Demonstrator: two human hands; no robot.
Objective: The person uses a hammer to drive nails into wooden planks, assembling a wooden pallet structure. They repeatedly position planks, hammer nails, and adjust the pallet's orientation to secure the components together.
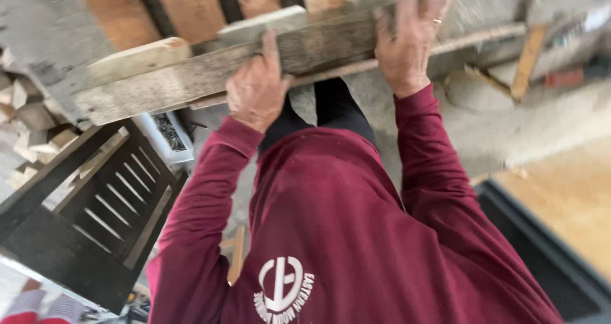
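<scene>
In the head view, the person is looking down past a dark red long-sleeved shirt [356,235] with a white round mark on the front. Both arms are reaching up toward 12 o'clock.

The left hand [256,90] is curling around the lower edge of a grey, worn wooden plank [191,82]. The thumb is pointing up against the face of the wood and the fingers are wrapping behind it, so this hand is gripping the plank.

The right hand [410,34] is sitting higher, at about 1 o'clock. It is lying over the top right part of the same plank, fingers bent over the edge, gripping it too. A ring is showing on one finger.

The plank is slanting across the top of the picture, low at 10 o'clock and high at 1 o'clock. It is part of a wooden pallet [191,6], with orange-brown slats showing behind it.

At 8 o'clock a black slatted chair [95,203] is standing on the ground. Beyond it, at 9 o'clock, chopped firewood [25,107] is lying in a pile. Just beside the chair is a small white tray [167,136] holding dark bits.

At 4 o'clock a black bin [547,260] is sitting by a tan board [566,197]. The grey concrete floor [509,126] is blurry there.
</scene>
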